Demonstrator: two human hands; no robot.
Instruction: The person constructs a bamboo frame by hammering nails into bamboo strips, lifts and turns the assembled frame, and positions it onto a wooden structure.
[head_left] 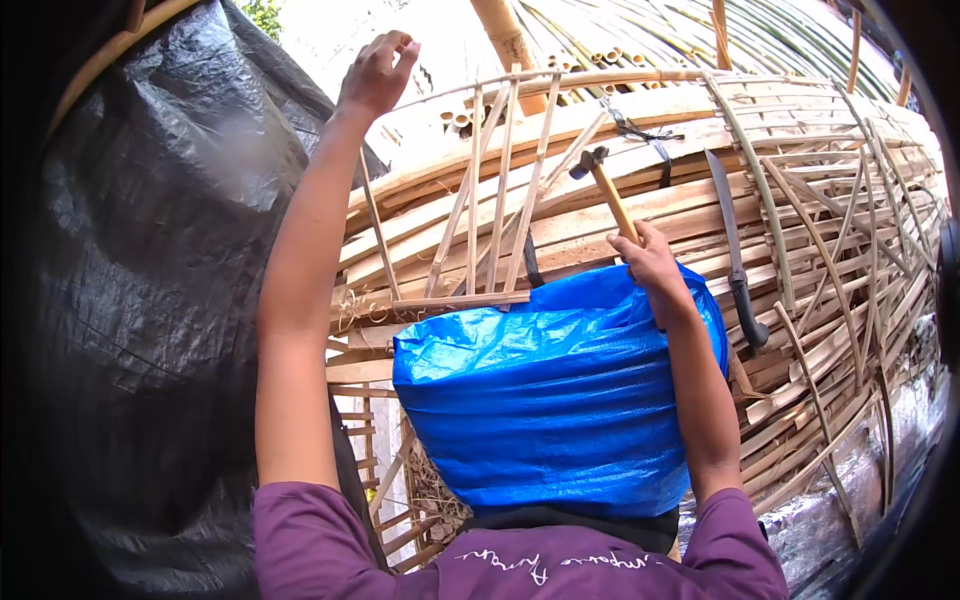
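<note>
My right hand [652, 262] is closed around the wooden handle of a hammer [612, 195], whose dark head points up and to the left. My left hand [378, 72] is raised at the upper left, its fingers curled; whether it holds something small I cannot make out. A blue tarp [550, 400] covers my lap, below the hammer. Several thin bamboo strips [503, 180] stand across long split bamboo pieces [590, 222] in front of me. To the right of the hammer lies a machete [730, 225] with a black handle.
A black plastic sheet [160, 300] hangs along the left side. A lattice of bamboo strips [850, 260] spreads over the right. Bamboo poles [680, 35] lie at the back, behind an upright post [505, 40]. Silvery sheeting [850, 500] shows at the lower right.
</note>
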